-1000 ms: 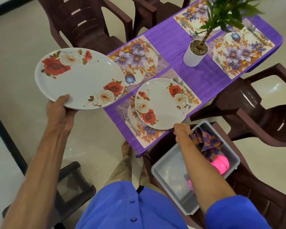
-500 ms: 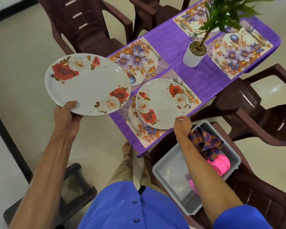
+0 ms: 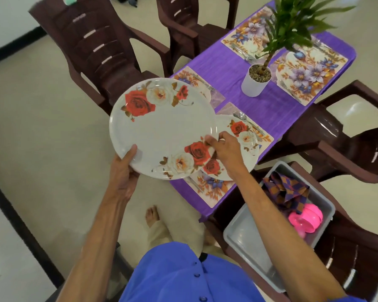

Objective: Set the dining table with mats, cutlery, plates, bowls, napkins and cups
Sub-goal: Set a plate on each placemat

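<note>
The held rose plate [image 3: 162, 129] hides part of the near-left floral mat [image 3: 192, 80], while left hand [image 3: 123, 168] and right hand [image 3: 226, 149] grip its rims, probably pinching.

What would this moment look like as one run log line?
step: placing plates | left hand: grips rose plate | right hand: pinches its rim | second plate: on near mat | three mats bare

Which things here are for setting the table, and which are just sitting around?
For the job:
held plate, gripped by left hand and right hand
plate on the mat
floral mats
checked napkins
pink cups
spoon

Just around:
potted plant
brown chairs
</note>
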Demonstrator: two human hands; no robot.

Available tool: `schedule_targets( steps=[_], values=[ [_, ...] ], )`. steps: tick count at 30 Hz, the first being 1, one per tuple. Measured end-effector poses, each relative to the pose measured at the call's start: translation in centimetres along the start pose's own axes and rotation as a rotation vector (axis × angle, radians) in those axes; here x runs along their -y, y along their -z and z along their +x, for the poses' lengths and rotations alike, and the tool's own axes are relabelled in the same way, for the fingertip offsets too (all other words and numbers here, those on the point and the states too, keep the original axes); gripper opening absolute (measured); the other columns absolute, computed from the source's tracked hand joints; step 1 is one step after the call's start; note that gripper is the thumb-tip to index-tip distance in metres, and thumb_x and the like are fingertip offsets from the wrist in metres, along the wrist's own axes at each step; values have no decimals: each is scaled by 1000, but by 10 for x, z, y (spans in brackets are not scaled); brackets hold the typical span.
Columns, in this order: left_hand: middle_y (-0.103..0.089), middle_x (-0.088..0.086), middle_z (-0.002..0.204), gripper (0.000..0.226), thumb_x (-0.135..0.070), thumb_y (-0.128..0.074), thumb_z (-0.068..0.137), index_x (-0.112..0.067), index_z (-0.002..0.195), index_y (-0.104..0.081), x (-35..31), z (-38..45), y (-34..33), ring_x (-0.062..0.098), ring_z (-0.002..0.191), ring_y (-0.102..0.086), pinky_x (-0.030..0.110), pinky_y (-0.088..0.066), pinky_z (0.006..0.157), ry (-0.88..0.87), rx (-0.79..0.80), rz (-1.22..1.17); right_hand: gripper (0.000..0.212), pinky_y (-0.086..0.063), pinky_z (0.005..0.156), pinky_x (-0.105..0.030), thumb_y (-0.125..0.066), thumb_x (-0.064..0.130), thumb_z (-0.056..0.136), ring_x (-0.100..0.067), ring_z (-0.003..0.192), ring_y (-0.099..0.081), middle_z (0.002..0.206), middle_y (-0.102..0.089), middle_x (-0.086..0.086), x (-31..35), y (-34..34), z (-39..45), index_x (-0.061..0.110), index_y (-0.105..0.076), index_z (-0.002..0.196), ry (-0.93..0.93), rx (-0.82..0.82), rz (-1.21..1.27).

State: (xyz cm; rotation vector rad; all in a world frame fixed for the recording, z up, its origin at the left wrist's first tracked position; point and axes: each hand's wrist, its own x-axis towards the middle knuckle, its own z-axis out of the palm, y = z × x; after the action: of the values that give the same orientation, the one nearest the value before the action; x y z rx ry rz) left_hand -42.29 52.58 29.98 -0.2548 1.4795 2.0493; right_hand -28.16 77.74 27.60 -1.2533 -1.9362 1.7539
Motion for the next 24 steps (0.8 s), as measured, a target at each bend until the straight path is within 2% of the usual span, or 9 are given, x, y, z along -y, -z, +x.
schedule_targets(
  steps=[3, 5, 7, 9, 12, 15, 17, 20, 24],
  values=[
    [-68, 7, 139, 51, -36, -61, 102, -9, 145, -57, -12, 33, 10, 26, 130, -64, 43, -55, 105, 43, 3, -9, 40, -61, 79, -58, -66, 53, 92, -30, 81, -76, 85, -78, -8, 4, -22, 9, 13, -72, 90, -15, -53, -37],
    [-67, 6, 141, 61, -53, -56, 97, -14, 144, -58, -29, 57, 21, 25, 133, -62, 44, -53, 109, 86, 19, -36, 49, -58, 79, -62, -62, 56, 93, -36, 81, -74, 82, -76, -13, 16, -47, 15, 9, -69, 84, -21, -116, -75],
    [-66, 5, 142, 60, -59, -47, 100, -17, 142, -59, -49, 79, 35, 24, 133, -62, 43, -53, 108, 122, 55, -55, 47, -58, 79, -60, -59, 49, 97, -32, 80, -75, 80, -76, -11, 34, -74, 19, 6, -66, 79, -24, -163, -104],
    [-68, 5, 139, 52, -54, -44, 106, -18, 138, -62, -68, 98, 51, 22, 130, -64, 42, -55, 106, 148, 79, -64, 48, -58, 83, -59, -55, 53, 96, -29, 83, -75, 83, -77, -6, 51, -98, 21, 8, -70, 85, -19, -200, -117],
    [-70, 8, 136, 40, -40, -55, 107, -12, 134, -66, -100, 127, 77, 25, 129, -65, 45, -53, 108, 154, 85, -53, 43, -59, 88, -55, -54, 56, 94, -25, 90, -75, 92, -78, -2, 73, -136, 22, 18, -74, 92, 12, -255, -74],
    [-71, 13, 134, 31, -23, -62, 104, -8, 131, -67, -125, 153, 98, 29, 124, -68, 44, -57, 102, 143, 57, -70, 45, -59, 90, -52, -54, 53, 93, -25, 93, -74, 97, -78, -5, 97, -160, 27, 13, -74, 103, 41, -328, -14],
    [-72, 14, 130, 30, -13, -62, 103, -7, 132, -65, -141, 168, 106, 28, 117, -71, 40, -62, 92, 129, 55, -94, 41, -59, 90, -55, -57, 48, 94, -31, 93, -74, 96, -77, -10, 107, -168, 36, 12, -74, 101, 11, -359, 55],
    [-74, 12, 126, 35, -8, -62, 102, -6, 137, -62, -161, 194, 110, 26, 112, -74, 40, -62, 89, 99, 65, -93, 34, -58, 93, -57, -61, 38, 96, -37, 96, -74, 98, -77, -15, 114, -170, 53, 8, -74, 102, -24, -343, 102],
    [-73, 13, 129, 41, -5, -64, 99, -5, 140, -60, -180, 242, 107, 29, 114, -73, 39, -62, 87, 106, 22, -84, 26, -62, 89, -37, -59, 25, 103, -24, 98, -77, 107, -79, -5, 119, -167, 66, 6, -74, 113, -33, -304, 190]
  ],
)
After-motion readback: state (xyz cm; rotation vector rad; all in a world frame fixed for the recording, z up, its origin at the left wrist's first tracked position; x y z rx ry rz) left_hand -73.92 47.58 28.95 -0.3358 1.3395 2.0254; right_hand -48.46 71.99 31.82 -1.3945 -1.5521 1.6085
